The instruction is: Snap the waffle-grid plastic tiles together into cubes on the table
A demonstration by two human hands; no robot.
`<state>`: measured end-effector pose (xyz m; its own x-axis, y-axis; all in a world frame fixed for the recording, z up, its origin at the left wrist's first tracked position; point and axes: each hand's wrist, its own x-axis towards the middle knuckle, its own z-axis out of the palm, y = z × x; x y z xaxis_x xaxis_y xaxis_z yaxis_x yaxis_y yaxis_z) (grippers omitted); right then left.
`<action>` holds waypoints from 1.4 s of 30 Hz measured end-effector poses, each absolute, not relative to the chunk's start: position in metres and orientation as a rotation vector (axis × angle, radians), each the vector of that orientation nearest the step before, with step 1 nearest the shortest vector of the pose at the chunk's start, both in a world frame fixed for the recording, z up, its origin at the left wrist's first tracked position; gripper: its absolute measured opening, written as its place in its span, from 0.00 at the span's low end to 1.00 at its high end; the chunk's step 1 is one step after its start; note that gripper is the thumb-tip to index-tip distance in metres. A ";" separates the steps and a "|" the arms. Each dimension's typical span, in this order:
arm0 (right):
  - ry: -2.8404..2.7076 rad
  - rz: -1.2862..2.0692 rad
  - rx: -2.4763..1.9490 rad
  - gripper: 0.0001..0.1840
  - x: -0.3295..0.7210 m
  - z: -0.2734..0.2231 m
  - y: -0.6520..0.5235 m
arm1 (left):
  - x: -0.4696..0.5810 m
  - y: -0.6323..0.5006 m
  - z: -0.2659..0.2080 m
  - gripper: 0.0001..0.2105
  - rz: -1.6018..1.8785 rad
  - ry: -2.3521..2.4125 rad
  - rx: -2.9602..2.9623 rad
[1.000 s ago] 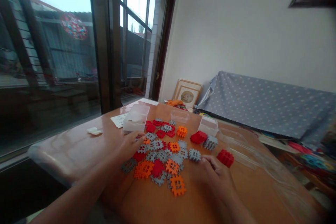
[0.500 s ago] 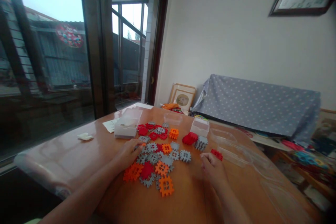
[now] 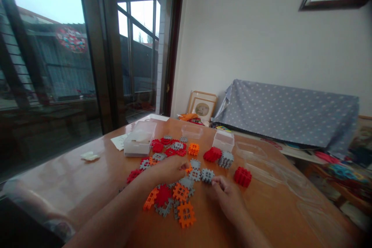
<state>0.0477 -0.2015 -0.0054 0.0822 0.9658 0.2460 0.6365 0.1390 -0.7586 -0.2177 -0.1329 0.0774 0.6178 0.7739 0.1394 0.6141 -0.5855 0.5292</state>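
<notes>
My left hand (image 3: pixel 173 166) reaches over the pile with its fingers closed at an orange notched tile (image 3: pixel 188 170), most of which the hand hides. My right hand (image 3: pixel 228 192) is curled, thumb and forefinger at the right edge of a grey notched block (image 3: pixel 207 175). Around my left hand lie loose interlocking tiles: a red tile (image 3: pixel 163 195), an orange window tile (image 3: pixel 180 192) and another orange window tile (image 3: pixel 186 214) nearest me. A red block of stacked tiles (image 3: pixel 243 177) sits right of my right hand.
Behind stand a grey stack (image 3: pixel 226 159), red pieces (image 3: pixel 212 154), an orange block (image 3: pixel 193 149) and more red and grey tiles (image 3: pixel 174 146). Clear plastic boxes (image 3: pixel 139 145) (image 3: pixel 223 139) and transparent lids (image 3: pixel 263 172) are on the table (image 3: pixel 215 228). Paper (image 3: pixel 90 156) lies left.
My left hand has moved right across the pile to the orange tile. My right hand has shifted left and down from beside the red block, now fully visible, to the grey block.
</notes>
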 end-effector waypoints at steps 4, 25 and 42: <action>-1.598 0.499 -1.581 0.16 0.049 -0.008 -0.199 | -0.180 -0.118 0.075 0.09 0.417 1.163 2.483; -1.388 0.364 -1.597 0.17 0.066 -0.018 -0.182 | -0.153 -0.099 0.026 0.23 0.297 1.324 2.726; -1.385 0.359 -1.544 0.16 0.060 -0.012 -0.188 | -0.164 -0.112 0.040 0.23 0.268 1.352 2.747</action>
<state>0.0600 -0.1878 -0.0124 0.3029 0.8752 0.3771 0.5814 0.1438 -0.8008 -0.1641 -0.1124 0.0399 0.5983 0.7913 0.1259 0.7794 -0.6112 0.1374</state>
